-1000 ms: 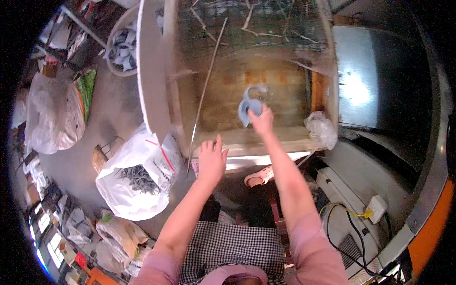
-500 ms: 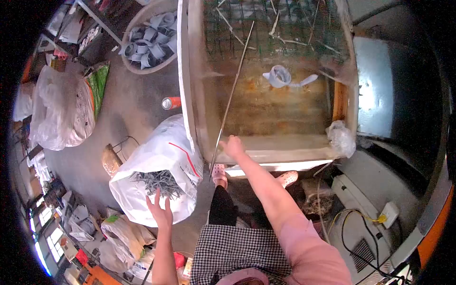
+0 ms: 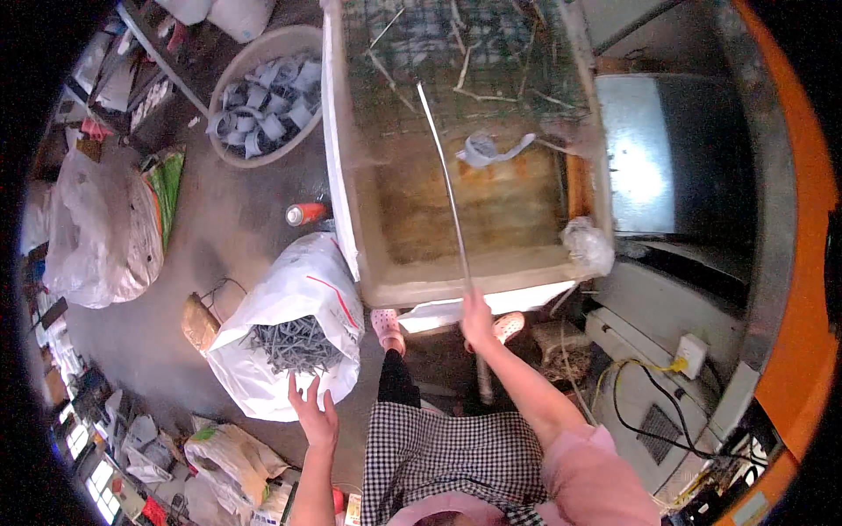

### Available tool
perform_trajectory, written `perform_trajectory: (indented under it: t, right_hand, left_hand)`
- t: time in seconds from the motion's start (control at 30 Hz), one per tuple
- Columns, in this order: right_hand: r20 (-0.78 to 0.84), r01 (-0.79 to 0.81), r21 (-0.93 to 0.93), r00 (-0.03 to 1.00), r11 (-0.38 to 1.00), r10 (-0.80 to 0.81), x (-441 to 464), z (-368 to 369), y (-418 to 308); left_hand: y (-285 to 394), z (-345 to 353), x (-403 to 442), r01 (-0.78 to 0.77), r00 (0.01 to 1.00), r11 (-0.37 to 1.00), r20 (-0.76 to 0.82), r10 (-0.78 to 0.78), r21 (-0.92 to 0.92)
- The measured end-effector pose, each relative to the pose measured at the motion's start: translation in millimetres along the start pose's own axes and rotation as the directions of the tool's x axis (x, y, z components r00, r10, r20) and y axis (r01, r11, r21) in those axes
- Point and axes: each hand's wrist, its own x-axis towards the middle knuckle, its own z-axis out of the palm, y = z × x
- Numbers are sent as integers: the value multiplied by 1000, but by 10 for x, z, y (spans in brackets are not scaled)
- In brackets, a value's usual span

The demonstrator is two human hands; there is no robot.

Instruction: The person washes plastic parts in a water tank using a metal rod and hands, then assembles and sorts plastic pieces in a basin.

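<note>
A long thin metal rod (image 3: 450, 188) slants over the tank of brownish water (image 3: 465, 287), its lower end in my right hand (image 3: 476, 323). That hand is closed around it just outside the tank's near rim. My left hand (image 3: 313, 414) has its fingers spread and holds nothing, at the lower edge of a white woven sack (image 3: 324, 307). Inside the sack's mouth lie many thin grey strips (image 3: 296, 344), just beyond my fingertips. A pale grey curled band (image 3: 481, 152) lies in the tank.
A round tub (image 3: 313, 131) of grey ring-shaped pieces stands left of the tank. An orange spray can (image 3: 307, 214) is on the floor nearby. Crumpled clear plastic (image 3: 589, 246) hangs on the tank's right corner. Black cables (image 3: 653, 430) run at lower right.
My right hand has moved right and toward me with the rod, whose slant has reversed. My left hand has drawn back slightly from the strips. The curled band appears turned.
</note>
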Motion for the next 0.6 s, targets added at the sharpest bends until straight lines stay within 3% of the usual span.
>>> perform_trajectory:
  t: [0.03, 0.07, 0.13, 0.17, 0.2, 0.23, 0.3, 0.47, 0.6]
  right_hand:
    - [25, -61, -5, 998, 998, 61, -254, -440, -24]
    - [-40, 80, -165, 995, 983, -88, -470, -775, 111]
    - [-46, 14, -241, 999, 970, -26, -867, -1359, 361]
    - [-48, 63, -383, 995, 922, -88, -1048, -1619, 459]
    - [-47, -83, -404, 996, 911, 70, -1182, -1844, 475]
    - [-59, -62, -434, 997, 899, 41, -1270, -2017, 578]
    - [-73, -46, -455, 997, 889, 15, -1379, -2222, 691]
    - [-8, -110, -586, 992, 803, 130, -1374, -2432, 695]
    - [-40, -62, -516, 998, 855, 49, -1217, -2468, 582]
  left_hand:
    - [86, -43, -5, -18, 1000, 1000, 7, 18, 3]
    - [176, -91, -27, -34, 999, 999, 15, 34, 6]
    - [312, -149, -56, -38, 999, 999, 29, 38, -26]
    - [335, -153, -85, -81, 995, 996, 53, 83, -32]
    - [379, -163, -98, -125, 989, 991, 74, 128, -38]
    - [478, -195, -111, -152, 984, 988, 92, 154, -28]
    - [589, -196, -155, -166, 978, 985, 118, 170, -50]
    - [904, -230, -216, -146, 964, 987, 213, 156, -60]
    - [1034, -210, -232, -255, 946, 967, 206, 249, 4]
